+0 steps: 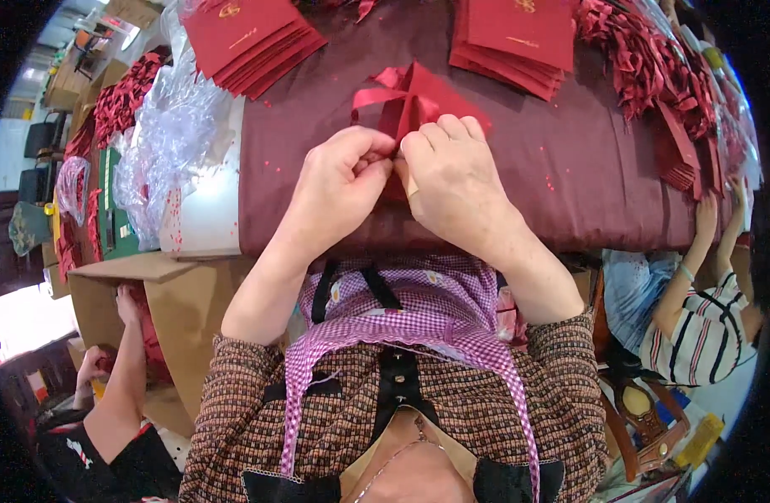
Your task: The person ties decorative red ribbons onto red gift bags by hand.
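In front of me on the cloth-covered table lies a small red paper gift bag (456,99), partly covered by my hands. A loop of shiny red ribbon (370,96) stands up from its left side. My left hand (339,180) pinches the ribbon between thumb and bent forefinger. Right against it, my right hand (460,184) is closed, its fingers curled at the same spot. The bit of ribbon between the fingertips is mostly hidden. A tan strip shows on a finger of my right hand.
Stacks of flat red bags (251,46) (515,42) lie at the far left and far right. Beribboned bags (645,59) heap up at right, clear plastic (171,126) at left. Co-workers' hands reach a cardboard box (192,318) at left and bags at right. Red specks dot the tablecloth (603,184).
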A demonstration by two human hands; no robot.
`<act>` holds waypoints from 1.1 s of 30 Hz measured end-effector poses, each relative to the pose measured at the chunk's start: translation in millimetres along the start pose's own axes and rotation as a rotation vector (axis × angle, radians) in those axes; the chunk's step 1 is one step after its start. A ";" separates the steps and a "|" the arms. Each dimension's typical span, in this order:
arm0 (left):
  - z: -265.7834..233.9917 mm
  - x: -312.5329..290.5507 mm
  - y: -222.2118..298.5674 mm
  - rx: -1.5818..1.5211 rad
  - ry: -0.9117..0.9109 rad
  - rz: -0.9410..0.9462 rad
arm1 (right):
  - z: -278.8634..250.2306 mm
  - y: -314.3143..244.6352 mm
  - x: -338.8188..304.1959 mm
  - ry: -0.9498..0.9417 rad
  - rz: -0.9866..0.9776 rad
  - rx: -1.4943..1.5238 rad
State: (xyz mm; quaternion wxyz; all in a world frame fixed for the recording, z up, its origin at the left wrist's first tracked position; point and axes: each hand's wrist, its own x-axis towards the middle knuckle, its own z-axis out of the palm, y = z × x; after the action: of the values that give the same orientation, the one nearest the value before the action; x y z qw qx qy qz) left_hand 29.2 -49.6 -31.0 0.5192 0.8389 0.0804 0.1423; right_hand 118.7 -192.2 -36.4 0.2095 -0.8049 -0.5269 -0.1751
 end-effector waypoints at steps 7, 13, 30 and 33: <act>-10.1 0.2 -12.0 0.005 -0.123 0.105 | -8.2 16.8 -8.2 -0.104 0.067 0.507; -6.5 2.6 -13.3 0.053 -0.170 0.212 | -12.8 6.4 -16.7 -0.041 0.021 0.290; -27.9 -20.1 19.1 -0.222 -0.602 0.152 | -48.9 18.7 -6.2 -0.314 -0.396 0.881; -29.2 -20.7 -2.3 -0.440 -0.441 -0.094 | -47.3 16.9 -10.1 -0.277 -0.405 0.945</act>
State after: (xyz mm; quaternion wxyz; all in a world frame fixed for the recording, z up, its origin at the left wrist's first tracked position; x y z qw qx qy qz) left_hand 0.2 -29.6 -24.0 0.6993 0.7123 -0.0283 -0.0533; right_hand 127.5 -230.7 -3.8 0.4396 -0.5206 -0.7159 0.1522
